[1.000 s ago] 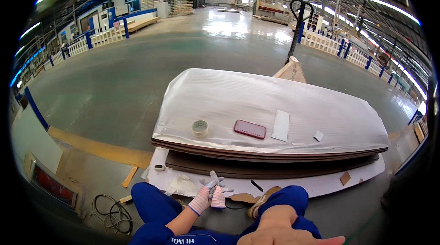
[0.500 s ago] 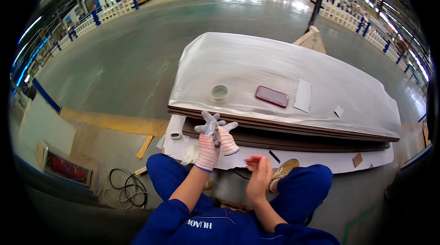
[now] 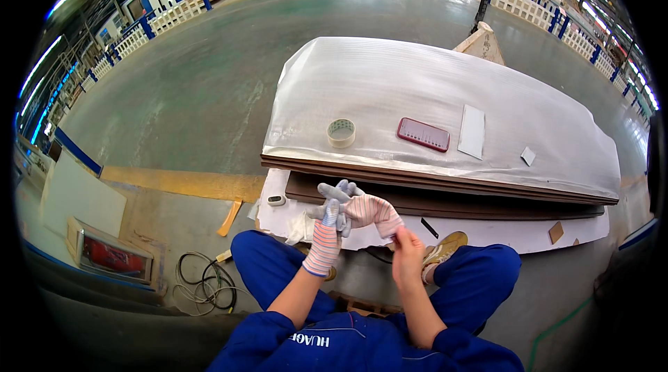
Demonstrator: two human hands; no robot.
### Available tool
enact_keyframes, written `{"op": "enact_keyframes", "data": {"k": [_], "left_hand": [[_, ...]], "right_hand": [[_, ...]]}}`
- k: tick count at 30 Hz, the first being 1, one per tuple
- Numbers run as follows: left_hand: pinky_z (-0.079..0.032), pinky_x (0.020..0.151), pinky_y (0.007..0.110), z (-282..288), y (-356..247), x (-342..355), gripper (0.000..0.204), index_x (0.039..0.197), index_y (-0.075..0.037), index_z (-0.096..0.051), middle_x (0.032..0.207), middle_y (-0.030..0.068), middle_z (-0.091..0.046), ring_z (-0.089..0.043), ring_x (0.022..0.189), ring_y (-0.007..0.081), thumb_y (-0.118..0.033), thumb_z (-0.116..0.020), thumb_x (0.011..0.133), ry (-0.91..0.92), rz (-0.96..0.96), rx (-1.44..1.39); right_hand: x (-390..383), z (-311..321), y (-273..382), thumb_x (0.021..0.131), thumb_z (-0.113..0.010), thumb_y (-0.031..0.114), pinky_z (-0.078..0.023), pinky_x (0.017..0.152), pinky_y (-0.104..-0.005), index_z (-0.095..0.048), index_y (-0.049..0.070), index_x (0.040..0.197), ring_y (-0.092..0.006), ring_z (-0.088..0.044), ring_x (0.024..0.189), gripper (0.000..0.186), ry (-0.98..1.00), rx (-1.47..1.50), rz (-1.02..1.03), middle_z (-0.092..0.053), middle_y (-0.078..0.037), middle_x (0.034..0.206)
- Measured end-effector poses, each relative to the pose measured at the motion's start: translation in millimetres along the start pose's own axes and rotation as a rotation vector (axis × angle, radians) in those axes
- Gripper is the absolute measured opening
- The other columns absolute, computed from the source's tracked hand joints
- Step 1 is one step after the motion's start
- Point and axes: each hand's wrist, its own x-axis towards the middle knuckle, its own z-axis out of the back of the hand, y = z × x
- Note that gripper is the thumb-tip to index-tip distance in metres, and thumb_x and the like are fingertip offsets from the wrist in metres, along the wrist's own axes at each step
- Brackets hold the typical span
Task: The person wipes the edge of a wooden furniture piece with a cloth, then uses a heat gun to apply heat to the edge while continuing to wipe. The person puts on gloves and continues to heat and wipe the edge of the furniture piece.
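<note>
My left hand wears a striped work glove with pale grey fingers and is closed on a second glove of pink stripes and grey. My bare right hand pinches the cuff of that loose glove, pulling it out to the right. Both hands are in front of a stack of dark brown panels covered with white foam sheeting. On the sheeting lie a tape roll, a red-edged phone, a white strip and a small white square.
A hand pallet truck stands behind the stack. White fences line the hall. Coiled cables and a framed red panel are at the left. A small white device lies on white board below the panels.
My right hand has risen from low at the right, empty, and taken the loose glove's cuff. My left hand has also moved, and the view has tipped downward.
</note>
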Motion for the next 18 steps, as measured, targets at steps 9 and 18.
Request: {"op": "enact_keyframes", "data": {"k": [9, 18], "left_hand": [[-0.044, 0.102, 0.037, 41, -7, 6, 0.057, 0.143, -0.007, -0.037, 0.132, 0.0144, -0.051, -0.051, 0.122, 0.0232, -0.026, -0.059, 0.094, 0.01, 0.069, 0.085], [-0.051, 0.078, 0.041, -32, -4, -41, 0.04, 0.098, -0.004, -0.064, 0.094, 0.0162, -0.065, -0.064, 0.088, 0.0323, -0.04, -0.067, 0.079, 0.283, -0.132, 1.823]], "right_hand": [[1, -6, 30, 0.101, -0.048, 0.015, -0.053, 0.078, -0.0253, -0.056, 0.003, 0.099, -0.0101, -0.064, 0.085, 0.014, -0.107, 0.006, 0.053, -0.063, -0.005, 0.096], [-5, 17, -41, 0.099, -0.05, 0.014, -0.042, 0.069, -0.0214, -0.064, -0.001, 0.099, -0.0077, -0.054, 0.075, 0.021, -0.058, -0.187, -0.199, -0.064, -0.002, 0.086]]}}
